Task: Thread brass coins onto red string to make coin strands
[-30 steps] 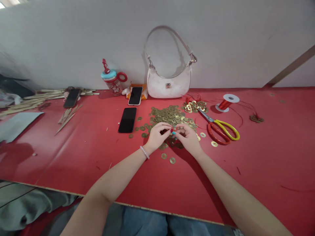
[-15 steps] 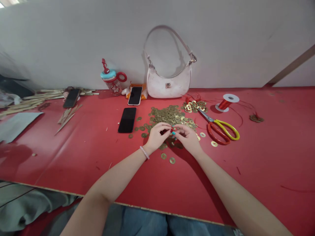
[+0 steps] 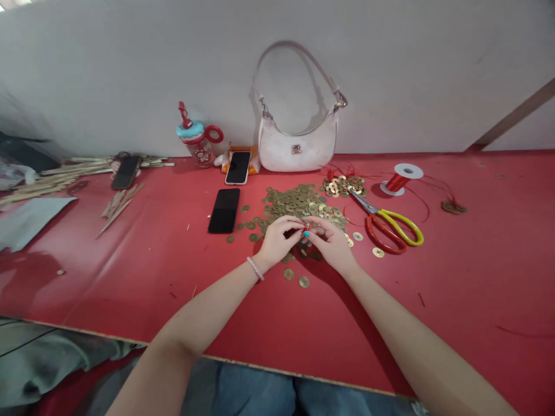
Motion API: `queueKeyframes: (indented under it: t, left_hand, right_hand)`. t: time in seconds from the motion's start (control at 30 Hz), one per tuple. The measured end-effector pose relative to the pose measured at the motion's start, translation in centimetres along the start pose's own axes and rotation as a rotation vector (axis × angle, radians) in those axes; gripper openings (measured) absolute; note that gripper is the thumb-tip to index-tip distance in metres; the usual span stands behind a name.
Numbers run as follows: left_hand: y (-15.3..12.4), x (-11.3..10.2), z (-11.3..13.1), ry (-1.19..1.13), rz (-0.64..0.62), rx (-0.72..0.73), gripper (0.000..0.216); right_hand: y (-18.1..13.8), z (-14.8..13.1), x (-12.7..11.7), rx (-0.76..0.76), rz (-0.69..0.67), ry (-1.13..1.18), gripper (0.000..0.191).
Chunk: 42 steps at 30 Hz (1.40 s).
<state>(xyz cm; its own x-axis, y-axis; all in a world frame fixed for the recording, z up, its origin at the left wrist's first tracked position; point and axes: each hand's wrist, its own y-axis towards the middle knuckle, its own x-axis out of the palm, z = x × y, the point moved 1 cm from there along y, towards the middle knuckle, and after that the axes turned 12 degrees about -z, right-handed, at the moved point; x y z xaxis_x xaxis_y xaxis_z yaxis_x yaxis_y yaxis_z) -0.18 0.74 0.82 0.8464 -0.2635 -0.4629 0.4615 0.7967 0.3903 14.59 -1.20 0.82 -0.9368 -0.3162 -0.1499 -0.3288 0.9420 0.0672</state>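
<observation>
Both my hands meet over the near edge of a pile of brass coins (image 3: 299,203) on the red table (image 3: 269,312). My left hand (image 3: 277,240) and my right hand (image 3: 332,241) are closed in pinches, fingertips touching around a small red piece with coins that I cannot make out clearly. Loose coins (image 3: 303,282) lie just in front of my wrists. A pale bead bracelet (image 3: 255,268) sits on my left wrist.
Scissors (image 3: 390,225) with red and yellow handles lie right of the pile, near a spool of red cord (image 3: 401,178) and strung coins (image 3: 342,186). Two black phones (image 3: 224,210) (image 3: 238,167), a white handbag (image 3: 297,147), a bottle (image 3: 197,140), and bamboo sticks (image 3: 65,173) stand further back.
My hands stay pinched together at the same spot; only the fingers shift slightly. The view has tilted a little.
</observation>
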Motion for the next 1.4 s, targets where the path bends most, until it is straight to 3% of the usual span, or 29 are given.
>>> queueKeyframes:
  t: [0.17,0.4,0.57,0.73,1.07,1.23,1.4]
  left_hand:
    - [0.0,0.1,-0.2,-0.009,-0.008,-0.001,0.009]
    - [0.1,0.1,0.1,-0.025,-0.048,0.004,0.010]
    - [0.1,0.3,0.3,-0.013,-0.218,0.005,0.011]
    - [0.0,0.4,0.4,-0.001,-0.347,0.048,0.012]
    - [0.2,-0.1,0.8,-0.186,-0.273,0.074,0.010]
    - [0.1,0.0,0.9,-0.284,-0.288,-0.005,0.013]
    - [0.1,0.0,-0.2,-0.305,-0.132,-0.077,0.014]
  right_hand:
    - [0.0,-0.2,-0.1,-0.007,0.081,0.006,0.018]
    - [0.1,0.1,-0.4,-0.036,0.189,0.058,0.020]
    - [0.3,0.6,-0.8,-0.017,0.321,0.138,0.021]
    - [0.3,0.7,-1.1,0.005,0.360,0.143,0.024]
    - [0.3,0.8,-1.0,0.031,0.332,-0.040,0.021]
    - [0.4,0.9,-0.8,0.014,0.262,-0.120,0.017]
    - [0.1,0.4,-0.3,-0.015,0.175,-0.026,0.022]
